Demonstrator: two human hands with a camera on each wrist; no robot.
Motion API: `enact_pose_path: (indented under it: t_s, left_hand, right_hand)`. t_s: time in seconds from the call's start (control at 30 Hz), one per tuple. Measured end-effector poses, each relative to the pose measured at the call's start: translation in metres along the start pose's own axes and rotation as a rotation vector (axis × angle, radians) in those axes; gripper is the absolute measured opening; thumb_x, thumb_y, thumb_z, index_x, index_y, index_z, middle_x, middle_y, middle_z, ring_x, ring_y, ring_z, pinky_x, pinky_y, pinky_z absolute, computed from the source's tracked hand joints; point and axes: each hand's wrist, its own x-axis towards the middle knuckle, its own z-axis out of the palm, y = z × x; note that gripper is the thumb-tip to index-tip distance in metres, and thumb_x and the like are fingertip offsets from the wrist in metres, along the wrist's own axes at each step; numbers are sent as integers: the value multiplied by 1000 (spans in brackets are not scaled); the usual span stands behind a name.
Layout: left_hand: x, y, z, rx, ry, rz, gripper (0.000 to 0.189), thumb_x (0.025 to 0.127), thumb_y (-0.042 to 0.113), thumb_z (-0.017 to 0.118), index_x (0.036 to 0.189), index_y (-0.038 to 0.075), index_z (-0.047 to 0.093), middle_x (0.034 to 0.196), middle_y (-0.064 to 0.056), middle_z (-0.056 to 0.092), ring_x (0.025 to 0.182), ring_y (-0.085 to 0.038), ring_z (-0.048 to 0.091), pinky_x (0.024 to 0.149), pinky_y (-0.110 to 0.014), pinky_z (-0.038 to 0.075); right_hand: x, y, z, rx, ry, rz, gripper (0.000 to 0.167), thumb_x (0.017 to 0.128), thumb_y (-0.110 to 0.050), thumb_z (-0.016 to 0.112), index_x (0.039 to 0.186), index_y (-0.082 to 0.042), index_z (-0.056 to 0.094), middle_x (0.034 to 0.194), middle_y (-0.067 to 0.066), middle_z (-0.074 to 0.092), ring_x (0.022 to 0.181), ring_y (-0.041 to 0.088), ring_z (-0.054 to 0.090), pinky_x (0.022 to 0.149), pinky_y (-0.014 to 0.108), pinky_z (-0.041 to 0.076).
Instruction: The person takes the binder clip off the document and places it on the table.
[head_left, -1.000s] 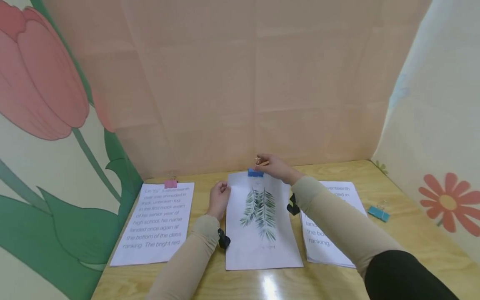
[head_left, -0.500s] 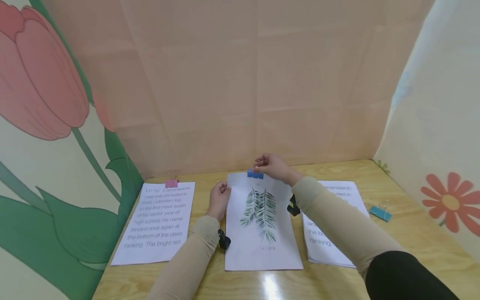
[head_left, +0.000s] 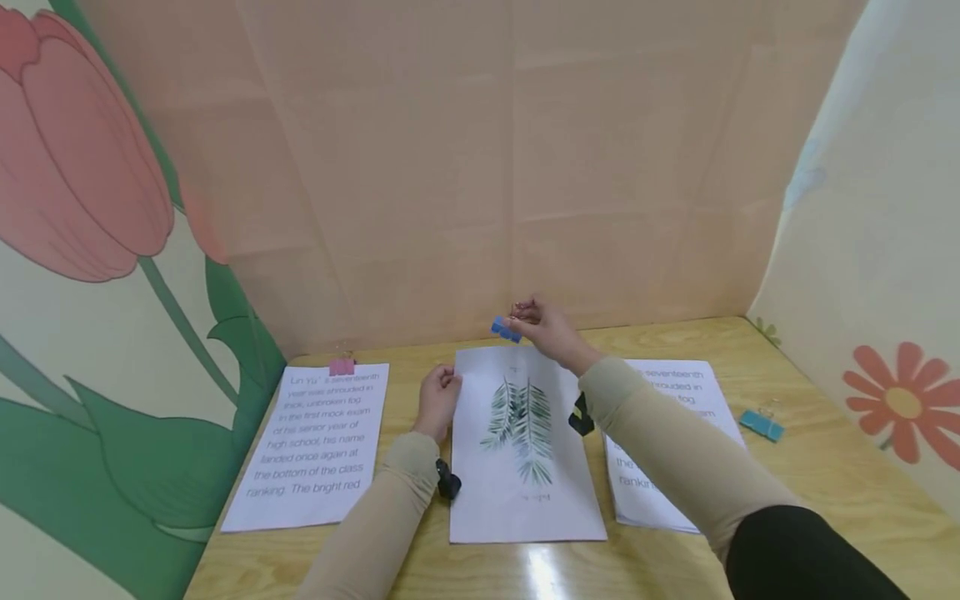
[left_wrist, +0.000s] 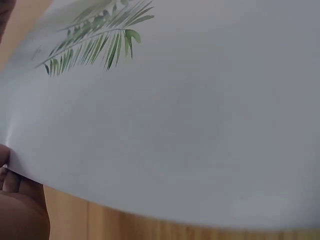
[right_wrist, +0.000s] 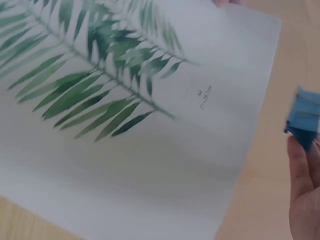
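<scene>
A white sheet printed with green palm leaves lies in the middle of the table, its top end raised a little. My left hand pinches its left edge near the top; in the left wrist view thumb and fingers meet at that edge. Just beyond the top edge, my right hand holds a blue binder clip by its wire handles. In the right wrist view the binder clip stands apart from the paper, tilted at the fingertips.
At the left lies a stack of printed text with a pink binder clip on its top edge. Another text stack lies at the right, partly under my right sleeve. A teal binder clip rests on the table beyond it.
The blue binder clip was on the paper's top edge; my right hand has drawn it up and off. My left hand stays at the paper's left edge.
</scene>
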Motion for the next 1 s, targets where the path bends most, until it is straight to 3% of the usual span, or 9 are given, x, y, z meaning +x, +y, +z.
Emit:
enact_pose_path:
  t_s: [0.13,0.4,0.63,0.8,1.0]
  left_hand:
    - [0,-2,-1,14,-8,-11,15,103,3,56,114,-4,64,96,-10,63,82,-19,54,70,-27,45]
    - [2,-5,-2,27,-4,-59,17,102,3,56,115,-4,65,100,-13,66,85,-21,57,72,-29,47]
    - [2,-8,-2,47,32,-86,19,101,2,57,116,-7,64,105,-16,68,90,-22,59,77,-30,49]
    - [1,-8,0,56,22,-110,20,101,3,56,117,-6,64,102,-14,66,87,-22,57,74,-29,47]
    - [4,-12,1,71,7,-138,22,101,4,56,120,-5,64,107,-15,66,92,-25,60,81,-36,51]
  right_hand:
    - [-3,-2,0,42,51,24,51,99,-27,73,133,4,53,131,21,64,124,34,62,103,44,51]
    - [-6,8,-2,113,47,60,66,97,-28,75,143,9,46,134,23,60,123,36,60,100,44,52]
    - [-15,23,-8,73,54,94,62,98,-32,73,142,4,47,133,21,58,123,36,58,96,45,55]
    - [-20,33,-11,50,42,141,64,97,-35,74,143,2,47,135,20,57,125,36,56,98,46,53]
    - [-27,49,-11,-3,35,138,59,98,-31,73,139,4,49,132,21,59,125,37,56,99,48,52]
